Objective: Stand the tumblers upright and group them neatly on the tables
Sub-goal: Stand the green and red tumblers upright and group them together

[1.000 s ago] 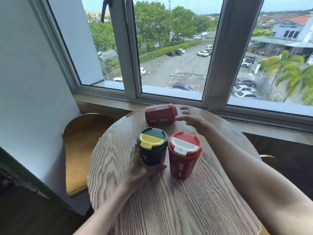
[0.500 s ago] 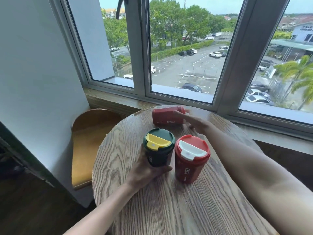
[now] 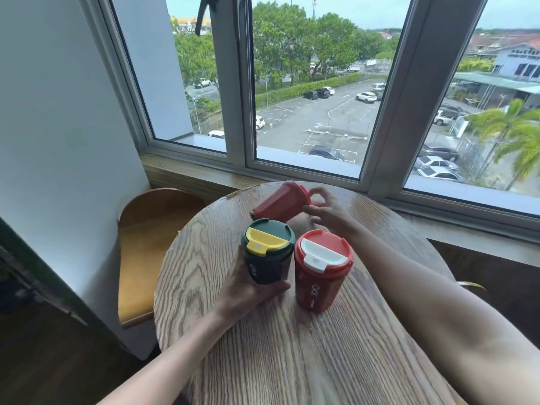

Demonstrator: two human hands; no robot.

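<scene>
- Left hand (image 3: 248, 290) is closed around the upright green tumbler (image 3: 267, 251), mid-table (image 3: 292, 361).
- Right hand (image 3: 327, 210) grips the tilted red tumbler (image 3: 280, 204) near the far edge.
- Second red tumbler (image 3: 321, 270) stands just beside the green one.

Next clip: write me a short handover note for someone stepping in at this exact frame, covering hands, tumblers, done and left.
Left hand: wrapped around the green tumbler, which stands upright on the round table.
Right hand: fingers on the lid end of the far red tumbler, which is tilted with its lid end raised.
Near red tumbler: upright, free, right beside the green one.
Done: two tumblers upright and side by side.
Left: stand the far red tumbler fully upright and bring it in beside the pair.
</scene>
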